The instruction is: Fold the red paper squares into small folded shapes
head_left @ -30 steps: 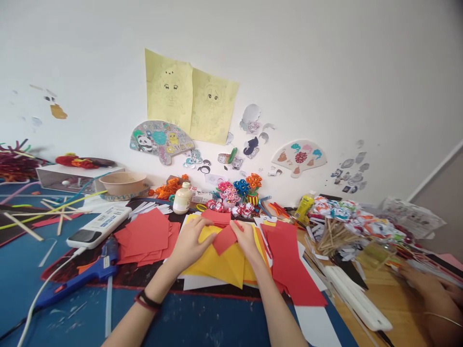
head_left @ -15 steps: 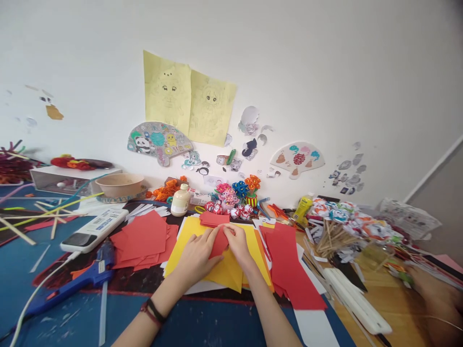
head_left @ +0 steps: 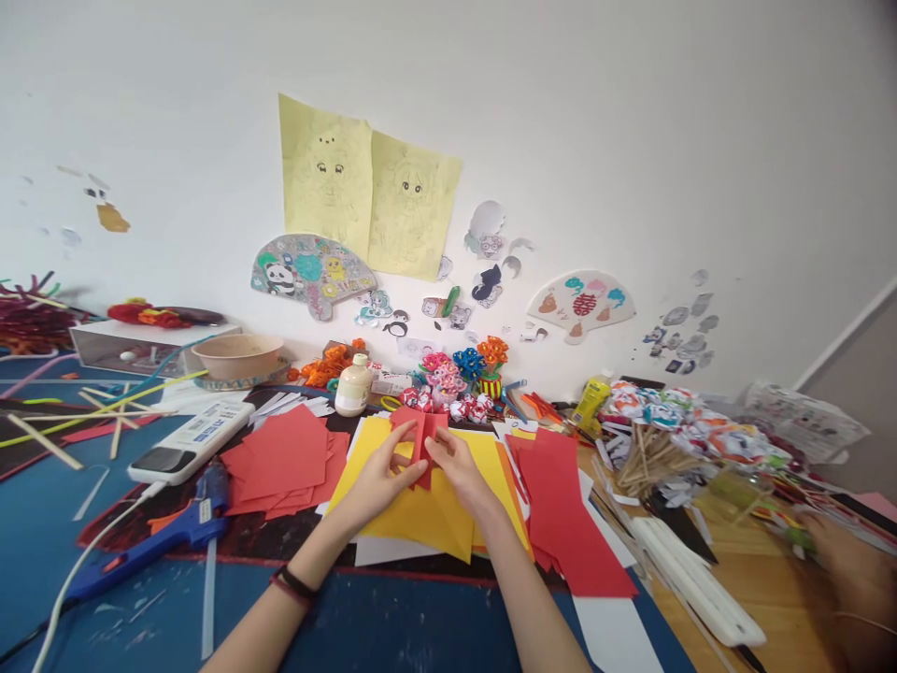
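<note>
- Holding small red paper piece point(head_left: 421, 444) in loosely curved left hand point(head_left: 382, 474).
- Touching it with half-curled right hand point(head_left: 457, 465), unclear whether gripping.
- Working above yellow paper sheets point(head_left: 447, 519).

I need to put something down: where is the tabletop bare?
Bare blue tabletop shows between the forearms, this side of the yellow paper sheets. On the right, bare wooden tabletop lies between the long white bar and another person's hand. Along the white wall it is crowded, from the beige round bowl to the yellow bottle.
</note>
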